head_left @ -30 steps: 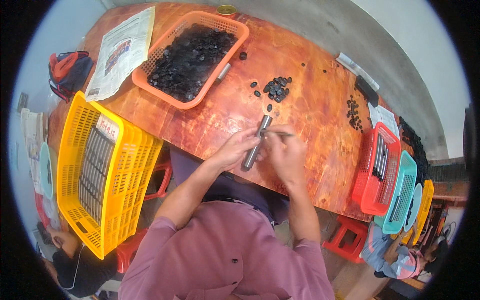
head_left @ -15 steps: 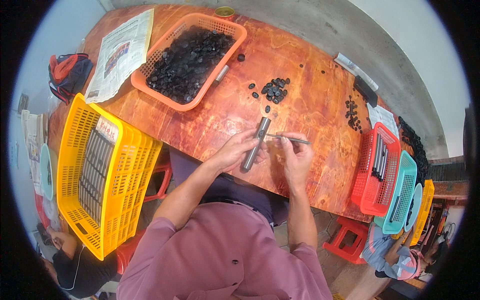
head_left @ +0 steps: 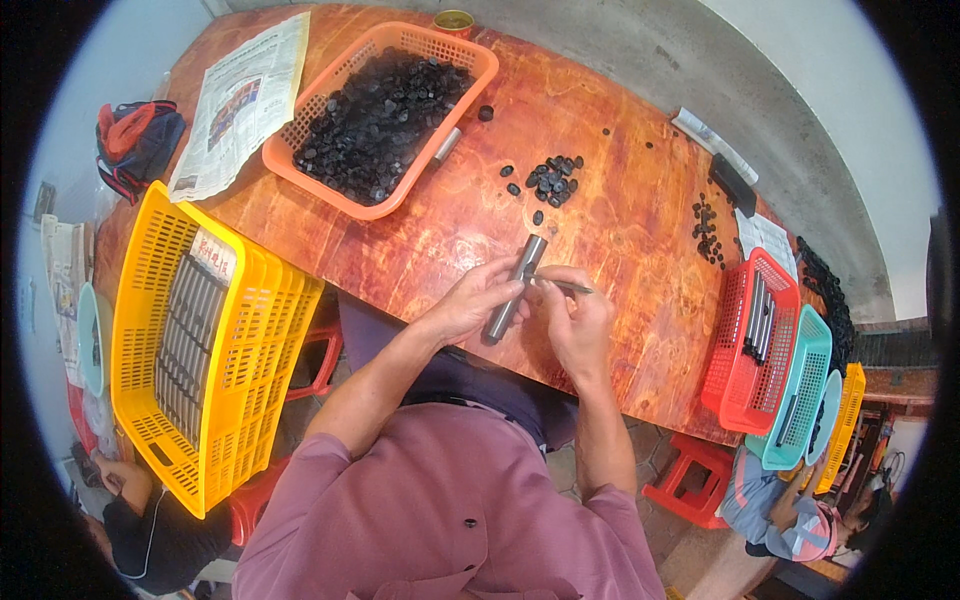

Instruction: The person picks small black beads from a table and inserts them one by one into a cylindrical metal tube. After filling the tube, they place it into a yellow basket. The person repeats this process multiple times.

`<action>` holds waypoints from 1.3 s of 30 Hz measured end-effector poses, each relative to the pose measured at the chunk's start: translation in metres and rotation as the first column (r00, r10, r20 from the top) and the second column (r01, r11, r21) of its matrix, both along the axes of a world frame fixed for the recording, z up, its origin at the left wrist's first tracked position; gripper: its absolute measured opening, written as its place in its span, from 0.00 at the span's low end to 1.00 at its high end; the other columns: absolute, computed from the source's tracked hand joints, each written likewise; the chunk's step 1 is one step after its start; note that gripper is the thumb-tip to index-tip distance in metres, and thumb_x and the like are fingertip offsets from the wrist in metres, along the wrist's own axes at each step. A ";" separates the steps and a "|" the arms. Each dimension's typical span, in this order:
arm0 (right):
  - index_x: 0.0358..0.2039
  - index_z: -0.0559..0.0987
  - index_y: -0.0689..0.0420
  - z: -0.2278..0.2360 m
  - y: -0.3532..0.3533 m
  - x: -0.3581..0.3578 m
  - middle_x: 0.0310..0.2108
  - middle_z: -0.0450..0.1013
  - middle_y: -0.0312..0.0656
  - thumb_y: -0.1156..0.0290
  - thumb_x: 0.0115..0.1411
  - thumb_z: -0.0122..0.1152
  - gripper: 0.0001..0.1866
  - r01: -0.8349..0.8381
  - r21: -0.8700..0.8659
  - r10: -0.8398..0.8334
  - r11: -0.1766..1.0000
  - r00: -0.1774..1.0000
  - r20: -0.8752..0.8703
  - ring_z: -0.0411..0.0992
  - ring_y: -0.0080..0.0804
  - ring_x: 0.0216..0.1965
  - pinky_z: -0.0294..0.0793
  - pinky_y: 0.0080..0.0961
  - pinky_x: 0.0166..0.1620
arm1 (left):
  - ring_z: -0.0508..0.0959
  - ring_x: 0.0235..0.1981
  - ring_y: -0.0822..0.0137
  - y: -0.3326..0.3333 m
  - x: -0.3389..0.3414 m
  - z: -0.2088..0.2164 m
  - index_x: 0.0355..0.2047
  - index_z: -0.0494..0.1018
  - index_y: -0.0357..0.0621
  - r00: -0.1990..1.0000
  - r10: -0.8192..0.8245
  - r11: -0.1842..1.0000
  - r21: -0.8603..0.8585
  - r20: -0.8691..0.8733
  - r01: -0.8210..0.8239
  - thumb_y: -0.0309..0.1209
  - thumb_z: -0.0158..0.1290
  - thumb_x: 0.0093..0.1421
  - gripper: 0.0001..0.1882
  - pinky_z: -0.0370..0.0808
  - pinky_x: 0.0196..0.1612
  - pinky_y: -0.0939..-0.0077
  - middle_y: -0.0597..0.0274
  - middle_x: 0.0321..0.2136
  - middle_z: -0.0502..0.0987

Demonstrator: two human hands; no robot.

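Note:
A grey metal tube (head_left: 530,255) is tilted in front of me above the table's near edge, and my left hand (head_left: 480,300) is wrapped round its middle. My right hand (head_left: 578,320) pinches a thin dark rod-like tool (head_left: 572,287), whose inner end meets the tube's side. Fingers hide part of the tube there, so what the tip touches is not plain. Just beyond the tube lies a small pile of black oval plugs (head_left: 552,182), with one single plug (head_left: 538,217) nearest to it.
An orange basket (head_left: 482,85) of black parts stands far left beside a newspaper (head_left: 240,100). Yellow crates (head_left: 255,370) with tubes are at my left. Red (head_left: 725,370) and teal baskets (head_left: 785,450) sit at the right edge. Other people sit at lower left and lower right.
My right hand has moved left toward the tube, and the rod tool now shows less of its length, its tip at the tube's side. My left hand keeps its hold.

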State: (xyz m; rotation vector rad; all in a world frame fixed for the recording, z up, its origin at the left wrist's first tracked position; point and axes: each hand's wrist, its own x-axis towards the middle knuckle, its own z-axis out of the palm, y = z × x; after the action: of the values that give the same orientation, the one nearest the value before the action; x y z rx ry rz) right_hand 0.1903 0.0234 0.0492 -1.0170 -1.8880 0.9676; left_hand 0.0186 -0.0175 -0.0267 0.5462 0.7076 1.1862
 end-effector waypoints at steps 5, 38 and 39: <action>0.39 0.77 0.61 0.010 -0.001 -0.012 0.32 0.77 0.48 0.81 0.63 0.62 0.05 -0.072 0.267 0.027 0.961 0.985 0.171 0.81 0.45 0.32 0.79 0.35 0.34 | 0.79 0.40 0.75 -0.001 0.003 -0.004 0.70 0.61 0.39 0.998 0.037 0.998 0.049 -0.058 -0.035 0.27 0.52 0.72 0.28 0.80 0.40 0.79 0.62 0.47 0.78; 0.44 0.78 0.63 -0.009 0.012 0.028 0.40 0.80 0.42 0.80 0.70 0.58 0.04 0.057 -0.328 -0.177 0.943 0.921 -0.348 0.80 0.28 0.42 0.80 0.25 0.48 | 0.83 0.44 0.58 -0.002 0.001 -0.004 0.63 0.62 0.34 0.997 0.032 0.999 -0.025 0.065 -0.031 0.35 0.46 0.76 0.22 0.84 0.48 0.64 0.49 0.47 0.77; 0.44 0.78 0.63 -0.012 0.012 0.027 0.40 0.80 0.42 0.80 0.70 0.58 0.04 0.045 -0.331 -0.171 0.942 0.916 -0.363 0.80 0.28 0.42 0.80 0.25 0.48 | 0.83 0.44 0.57 -0.002 0.001 -0.004 0.64 0.62 0.34 0.997 0.029 0.999 -0.023 0.066 -0.027 0.35 0.46 0.76 0.22 0.84 0.48 0.63 0.49 0.47 0.77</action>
State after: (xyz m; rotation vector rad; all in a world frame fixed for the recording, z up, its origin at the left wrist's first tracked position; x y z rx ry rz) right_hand 0.2172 0.0349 0.0371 -1.0111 -1.3609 1.3265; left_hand 0.0192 -0.0195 -0.0307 0.4775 0.6728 1.2156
